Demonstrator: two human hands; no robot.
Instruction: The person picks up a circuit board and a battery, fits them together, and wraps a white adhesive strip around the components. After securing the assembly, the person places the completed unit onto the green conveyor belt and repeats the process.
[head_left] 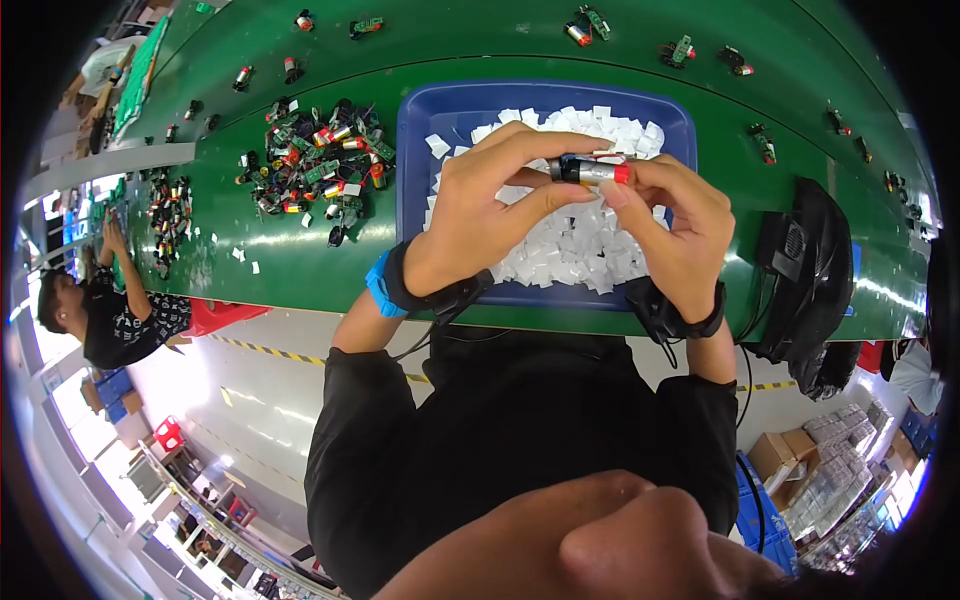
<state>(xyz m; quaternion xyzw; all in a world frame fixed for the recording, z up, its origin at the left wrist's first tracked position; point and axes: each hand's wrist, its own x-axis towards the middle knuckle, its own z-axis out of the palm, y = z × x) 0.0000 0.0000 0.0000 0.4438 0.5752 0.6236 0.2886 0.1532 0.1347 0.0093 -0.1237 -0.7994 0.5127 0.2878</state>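
Above the blue tray [407, 160], both my hands are closed on a small cylindrical battery [598, 172], silver with a red end and a dark piece at its left end. My left hand [475, 205] pinches its left part between thumb and index finger. At the red end, my right hand [685, 225] holds it with thumb and fingers. A thin white edge shows along the battery's top; whether it is a paper piece I cannot tell. Many small white squares [575, 250] lie loose in the tray beneath my hands.
Left of the tray is a heap of batteries with green circuit boards [320, 165]. More such parts [680, 52] lie scattered along the far green surface. A black bag [810, 270] and a black box [780, 243] stand at right. A co-worker [110, 310] sits at far left.
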